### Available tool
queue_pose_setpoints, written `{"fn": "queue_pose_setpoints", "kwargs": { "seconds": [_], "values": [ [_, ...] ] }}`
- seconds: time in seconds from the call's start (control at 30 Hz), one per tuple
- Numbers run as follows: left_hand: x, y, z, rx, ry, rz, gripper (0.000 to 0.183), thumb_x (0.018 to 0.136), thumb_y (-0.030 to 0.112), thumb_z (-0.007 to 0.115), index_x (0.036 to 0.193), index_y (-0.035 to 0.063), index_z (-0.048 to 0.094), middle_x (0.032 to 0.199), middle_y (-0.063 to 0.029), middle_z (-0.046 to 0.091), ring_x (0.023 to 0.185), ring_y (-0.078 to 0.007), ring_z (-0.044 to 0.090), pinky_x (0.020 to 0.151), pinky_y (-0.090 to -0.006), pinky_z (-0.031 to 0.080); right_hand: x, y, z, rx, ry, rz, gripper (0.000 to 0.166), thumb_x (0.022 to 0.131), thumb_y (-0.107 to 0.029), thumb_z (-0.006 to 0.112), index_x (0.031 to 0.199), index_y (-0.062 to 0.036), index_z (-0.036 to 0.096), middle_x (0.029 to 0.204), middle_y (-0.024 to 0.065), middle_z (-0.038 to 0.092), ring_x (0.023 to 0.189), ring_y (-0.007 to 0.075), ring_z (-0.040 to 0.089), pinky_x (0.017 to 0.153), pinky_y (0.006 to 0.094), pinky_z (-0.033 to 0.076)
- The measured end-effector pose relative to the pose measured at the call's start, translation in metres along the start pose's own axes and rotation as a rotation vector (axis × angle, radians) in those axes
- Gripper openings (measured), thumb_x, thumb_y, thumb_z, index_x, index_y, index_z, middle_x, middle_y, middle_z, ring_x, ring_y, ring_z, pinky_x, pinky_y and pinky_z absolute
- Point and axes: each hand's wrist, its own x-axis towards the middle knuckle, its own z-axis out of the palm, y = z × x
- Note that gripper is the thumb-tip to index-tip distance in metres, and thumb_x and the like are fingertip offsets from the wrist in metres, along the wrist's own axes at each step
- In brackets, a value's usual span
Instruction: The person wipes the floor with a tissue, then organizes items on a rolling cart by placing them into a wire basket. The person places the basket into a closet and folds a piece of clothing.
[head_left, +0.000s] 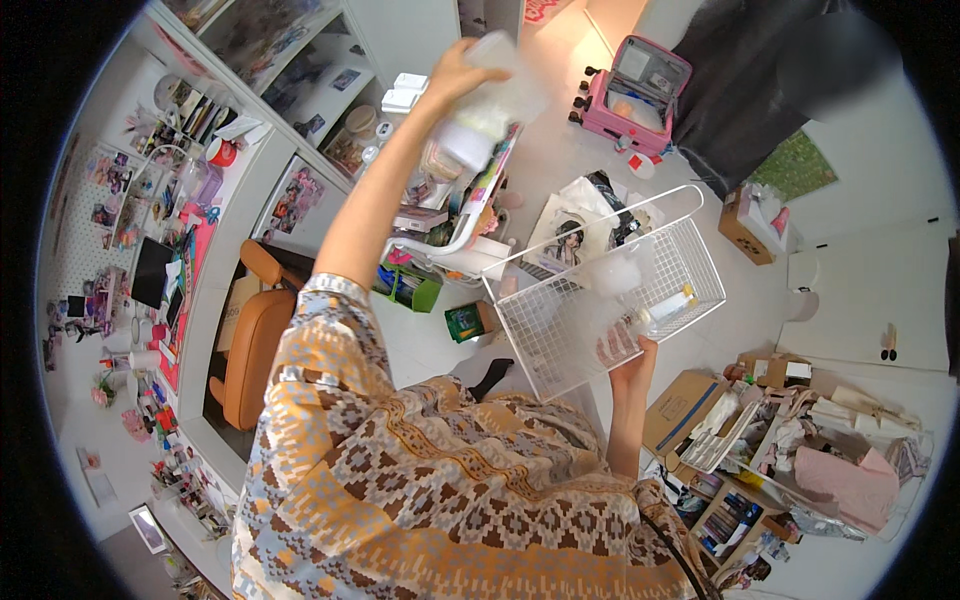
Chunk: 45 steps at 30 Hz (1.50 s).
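My left hand (459, 75) is raised over a white cart and grips a translucent plastic container (506, 75), blurred by motion; its contents cannot be made out. My right hand (634, 364) supports a white wire basket (525, 360) from its near side, with fingers showing through the mesh. The basket is tilted in front of my body, and its wire handle (694, 193) stands up at the far side. Inside it lie a clear tube-like bottle with a yellow cap (671, 306) and a cloudy translucent plastic item (619, 270).
Packages and boxes crowd the white cart (450, 246). A green bin (409, 289) stands below it. Beyond the basket are a printed bag (566, 244) and an open pink suitcase (626, 112). An orange chair (259, 352) is at left; cardboard boxes (686, 412) and piled cloth are at right.
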Motion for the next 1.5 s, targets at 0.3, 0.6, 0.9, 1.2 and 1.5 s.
{"fn": "queue_pose_setpoints", "kwargs": {
  "seconds": [0.3,0.6,0.9,1.2,1.5],
  "values": [
    [-0.066,-0.174,-0.007,-0.149,-0.002,-0.365,0.074,0.053,0.015,0.080,0.117,0.0002,0.044,0.105,-0.0142,0.056,0.094,-0.0232,0.056,0.081,-0.0324,0.045,0.002,-0.001,-0.002,-0.060,0.002,-0.033,0.047,0.075,-0.027,0.054,0.116,-0.0069,0.045,0.114,0.0096,0.049,0.107,0.0225,0.044,0.087,0.0447,0.040],
    [-0.092,-0.198,0.012,0.686,0.180,-0.144,0.092,0.053,0.034,0.081,0.123,0.0003,0.033,0.115,-0.0256,0.040,0.106,-0.0366,0.041,0.092,-0.0393,0.035,0.005,0.002,-0.002,-0.057,-0.044,-0.024,0.045,0.075,-0.026,0.055,0.115,-0.0070,0.045,0.116,0.0117,0.048,0.107,0.0231,0.043,0.087,0.0440,0.040],
    [-0.161,0.043,0.066,0.038,-0.332,0.295,0.041,0.068,0.010,0.067,0.106,0.0023,0.054,0.109,-0.0128,0.053,0.099,-0.0271,0.052,0.085,-0.0337,0.042,0.006,0.005,0.003,-0.044,-0.055,-0.056,0.040,0.079,-0.013,0.048,0.117,-0.0064,0.040,0.108,0.0089,0.051,0.095,0.0218,0.053,0.077,0.0384,0.048],
    [-0.220,0.006,0.185,1.015,-0.568,1.095,0.056,0.063,0.008,0.066,0.117,0.0111,0.049,0.124,-0.0181,0.045,0.120,-0.0286,0.039,0.097,-0.0483,0.031,0.001,0.011,0.026,-0.213,-0.059,-0.098,0.043,0.078,-0.018,0.050,0.118,-0.0060,0.040,0.109,0.0094,0.053,0.097,0.0208,0.052,0.077,0.0380,0.046],
    [-0.223,-0.004,0.176,0.897,-0.404,1.170,0.045,0.071,0.014,0.060,0.113,0.0019,0.050,0.118,-0.0197,0.048,0.110,-0.0350,0.047,0.083,-0.0456,0.046,-0.001,0.008,0.028,-0.146,-0.078,-0.098,0.043,0.074,-0.012,0.056,0.112,-0.0095,0.036,0.103,0.0061,0.048,0.091,0.0177,0.049,0.074,0.0389,0.045]
  ]
}}
